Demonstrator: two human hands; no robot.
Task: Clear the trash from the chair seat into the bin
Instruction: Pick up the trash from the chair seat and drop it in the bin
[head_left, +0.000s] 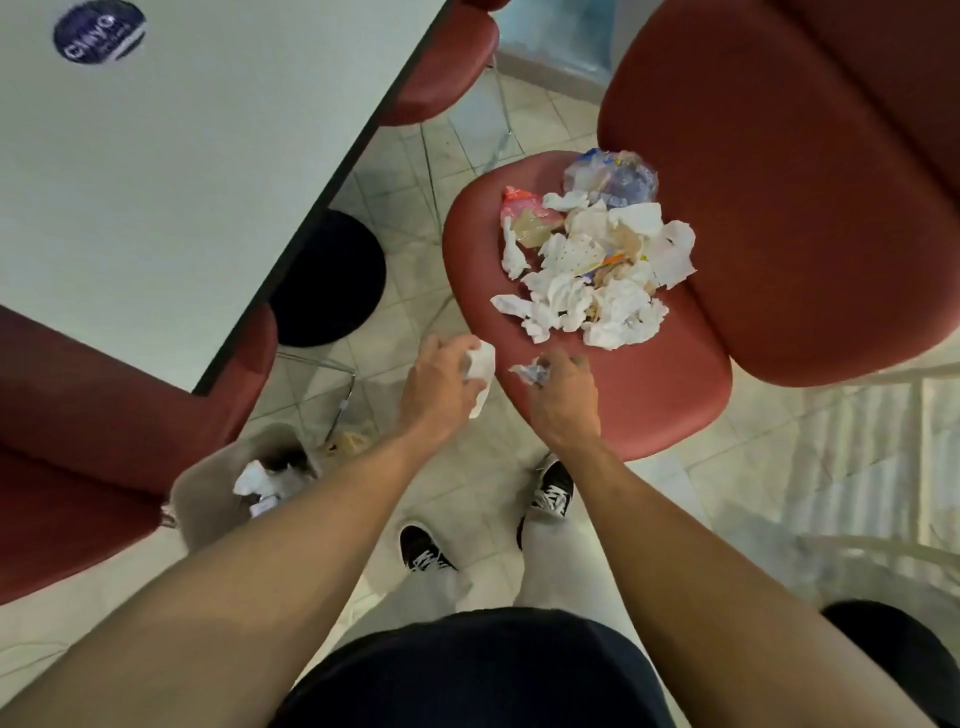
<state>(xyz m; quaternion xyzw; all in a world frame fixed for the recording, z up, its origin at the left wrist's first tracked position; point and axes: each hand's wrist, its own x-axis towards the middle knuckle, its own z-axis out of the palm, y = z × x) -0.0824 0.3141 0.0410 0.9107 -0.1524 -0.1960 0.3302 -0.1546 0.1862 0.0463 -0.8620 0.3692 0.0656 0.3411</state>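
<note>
White crumpled tissue (482, 370) sits in the grip of the left hand (439, 384), whose fingers curl round it just off the front left edge of the chair seat (649, 410); a loose corner of the tissue hangs down below the fingers; the right hand (563, 402) is just beside it, over the front of the seat, its grip closed in a pinch on a small scrap of paper (530, 373) with bluish marks; the two hands are near each other but apart. Beyond the right hand, further back on the red seat, lies the trash pile (592, 265); it is close to the fingertips yet not touching them; it is mostly crumpled white tissues, with a pinkish wrapper (522, 205) at its left and a clear plastic bag (613, 176) at the back, against the red backrest (779, 182). Down to the left of the left forearm stands the bin (208, 499) on the tiled floor (727, 493), pale-walled, with a white tissue (254, 480) already inside; it is well apart from the seat. A white bench (182, 156) fills the upper left, carrying a round dark sticker (98, 31), with its black round base (332, 280) below; black shoes with white laces (553, 488) stand between bin and chair.
</note>
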